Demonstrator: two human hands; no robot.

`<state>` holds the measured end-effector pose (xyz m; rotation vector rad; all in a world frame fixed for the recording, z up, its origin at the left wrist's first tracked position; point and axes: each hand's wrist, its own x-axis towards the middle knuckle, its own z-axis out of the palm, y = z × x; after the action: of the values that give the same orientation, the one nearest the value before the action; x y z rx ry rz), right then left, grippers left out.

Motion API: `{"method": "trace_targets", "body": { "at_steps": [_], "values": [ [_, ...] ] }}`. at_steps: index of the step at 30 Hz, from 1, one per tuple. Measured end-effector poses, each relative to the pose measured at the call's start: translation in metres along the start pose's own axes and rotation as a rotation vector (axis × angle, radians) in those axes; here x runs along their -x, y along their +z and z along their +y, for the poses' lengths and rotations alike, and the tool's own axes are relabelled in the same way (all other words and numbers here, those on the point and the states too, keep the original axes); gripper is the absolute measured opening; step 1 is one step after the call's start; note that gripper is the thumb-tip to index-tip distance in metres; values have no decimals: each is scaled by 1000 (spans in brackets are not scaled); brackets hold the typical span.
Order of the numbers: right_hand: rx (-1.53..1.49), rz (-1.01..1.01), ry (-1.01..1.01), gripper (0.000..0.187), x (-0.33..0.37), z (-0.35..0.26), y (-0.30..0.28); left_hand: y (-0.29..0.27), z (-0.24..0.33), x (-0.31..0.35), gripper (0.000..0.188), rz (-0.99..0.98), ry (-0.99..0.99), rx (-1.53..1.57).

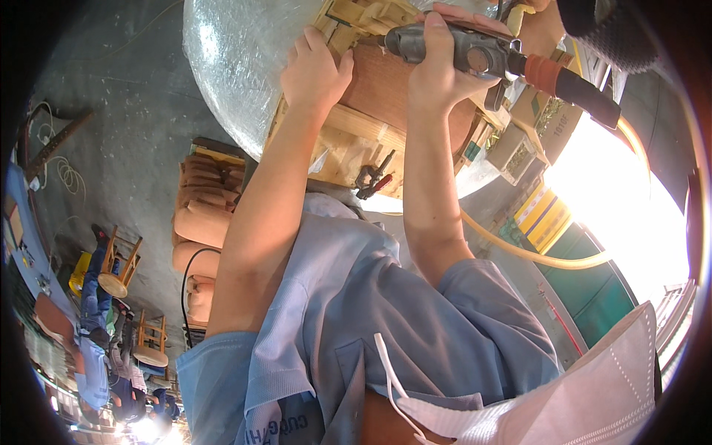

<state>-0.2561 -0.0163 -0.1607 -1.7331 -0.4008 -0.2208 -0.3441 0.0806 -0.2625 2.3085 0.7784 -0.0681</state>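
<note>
Right hand (436, 78) around power tool (478, 53), wooden frame (363, 126), grey floor (148, 96).

hands (317, 78) (436, 74): 2 | power tool (475, 55): 1 | red-handled tool (368, 180): 1 | white mask (541, 397): 1 | stools (113, 285) (150, 356): at least 2

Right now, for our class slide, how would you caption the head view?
A right hand grips a tool above a wooden frame, while the left hand rests along its edge.
</note>
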Motion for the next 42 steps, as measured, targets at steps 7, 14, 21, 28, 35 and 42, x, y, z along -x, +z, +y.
{"method": "trace_targets", "body": {
  "at_steps": [7,14,21,28,35,42],
  "values": [
    [2,-11,-9,25,-2,2,4,1,0,0,82,11,6,3],
    [19,-38,-17,25,-14,4,12,3,-1,-1,83,25,20,-3],
    [129,-150,-6,25,-1,16,23,4,-4,3,86,30,41,-99],
    [47,-72,42,29,-6,0,28,-1,-1,0,86,3,32,-52],
    [-47,203,-60,57,-5,-76,-50,0,-2,-8,87,-48,-25,-96],
    [-405,998,216,42,76,-103,-230,-4,11,-6,89,-98,-23,-164]
  ]
}}
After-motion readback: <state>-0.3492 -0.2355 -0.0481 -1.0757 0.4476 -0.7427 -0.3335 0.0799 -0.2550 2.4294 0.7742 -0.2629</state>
